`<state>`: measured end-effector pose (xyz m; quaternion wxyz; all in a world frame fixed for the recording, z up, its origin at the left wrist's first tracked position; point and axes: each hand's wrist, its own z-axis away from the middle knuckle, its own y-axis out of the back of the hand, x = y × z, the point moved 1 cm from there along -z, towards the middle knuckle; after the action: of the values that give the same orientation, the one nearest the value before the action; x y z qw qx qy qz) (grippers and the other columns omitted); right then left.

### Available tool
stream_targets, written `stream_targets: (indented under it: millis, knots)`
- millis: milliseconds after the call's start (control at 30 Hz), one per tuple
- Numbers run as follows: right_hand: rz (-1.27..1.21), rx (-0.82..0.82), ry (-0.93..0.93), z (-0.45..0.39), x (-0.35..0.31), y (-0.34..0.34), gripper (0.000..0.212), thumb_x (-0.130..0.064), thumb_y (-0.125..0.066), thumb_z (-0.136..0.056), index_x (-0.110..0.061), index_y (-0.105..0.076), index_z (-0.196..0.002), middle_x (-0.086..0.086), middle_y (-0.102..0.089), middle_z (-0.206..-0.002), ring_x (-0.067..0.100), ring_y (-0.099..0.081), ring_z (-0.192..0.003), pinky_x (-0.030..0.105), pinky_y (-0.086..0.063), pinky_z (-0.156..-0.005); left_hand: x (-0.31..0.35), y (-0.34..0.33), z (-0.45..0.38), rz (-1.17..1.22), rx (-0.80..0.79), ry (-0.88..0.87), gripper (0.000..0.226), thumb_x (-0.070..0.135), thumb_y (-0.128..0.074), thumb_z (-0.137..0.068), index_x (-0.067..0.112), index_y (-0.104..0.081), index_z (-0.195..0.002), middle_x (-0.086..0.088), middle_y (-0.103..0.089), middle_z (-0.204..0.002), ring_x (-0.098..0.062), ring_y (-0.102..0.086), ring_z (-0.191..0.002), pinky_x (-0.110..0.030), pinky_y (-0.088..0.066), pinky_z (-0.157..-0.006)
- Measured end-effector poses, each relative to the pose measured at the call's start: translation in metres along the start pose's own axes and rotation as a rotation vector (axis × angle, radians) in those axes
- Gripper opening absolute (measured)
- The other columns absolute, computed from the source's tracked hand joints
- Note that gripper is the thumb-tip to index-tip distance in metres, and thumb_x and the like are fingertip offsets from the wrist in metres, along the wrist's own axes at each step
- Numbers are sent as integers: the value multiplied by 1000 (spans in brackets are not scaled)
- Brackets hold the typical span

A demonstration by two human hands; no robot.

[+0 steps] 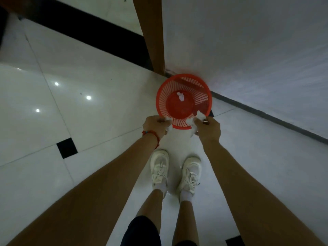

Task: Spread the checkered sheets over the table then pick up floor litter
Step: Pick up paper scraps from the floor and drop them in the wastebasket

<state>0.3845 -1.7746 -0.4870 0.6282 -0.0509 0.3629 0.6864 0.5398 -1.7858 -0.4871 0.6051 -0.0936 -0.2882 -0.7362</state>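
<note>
Litter is being gripped in both hands: crumpled white paper by the left hand, at the near rim of the red basket standing on the floor; another wad by the right hand.

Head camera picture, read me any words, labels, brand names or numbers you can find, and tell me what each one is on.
None can be read.
Red basket: faint raised marks on its base, too blurred to read.
White shoes: no legible logo.
White paper scraps held by the left hand and right hand: no print visible.
Floor tiles and wall: no signs.
</note>
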Motion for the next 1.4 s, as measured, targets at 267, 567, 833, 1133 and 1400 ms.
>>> stream_targets:
  millis: [267, 567, 833, 1133, 1400]
  knots:
    - [-45, 39, 9, -35, 13, -19, 35, -34, -48, -93, -11, -56, -118, 15, -63, -117, 32, -61, -105, 49, -49, -94, 5, -30, -35, 187, -104, 36, 37, 19, -61, -85, 6, -56, -119, -16, -63, -103, -25, -64, -80, -40, -56, -80]
    - [90, 45, 38, 47, -9, 45, 36, -29, -47, -95, -11, -55, -125, 12, -59, -127, 28, -56, -116, 40, -43, -103, 16, 21, 62, -538, -99, -229, 34, 26, -45, -93, 6, -58, -118, -12, -58, -129, -26, -51, -120, -25, -36, -94]
    - [362, -72, 133, 173, -41, 124, 41, -32, -47, -95, -13, -49, -131, 12, -50, -136, 26, -52, -120, 34, -41, -100, 35, 96, 192, -545, -85, -192, 36, 27, -49, -92, 8, -55, -122, -12, -54, -133, -25, -48, -123, -30, -34, -106]
    - [410, -113, 311, 268, -88, 175, 41, -30, -46, -95, -13, -48, -132, 13, -51, -134, 25, -50, -120, 32, -39, -99, 23, 168, 315, -297, 65, -172, 33, 27, -48, -93, 8, -57, -119, -13, -58, -127, -25, -53, -116, -28, -37, -99]
    - [566, -323, 423, 303, -100, 179, 32, -22, -45, -96, -6, -56, -121, 12, -60, -121, 29, -55, -111, 27, -37, -82, -33, 186, 404, 49, 388, -52, 33, 25, -49, -93, 6, -59, -117, -14, -60, -125, -26, -54, -116, -29, -38, -99]
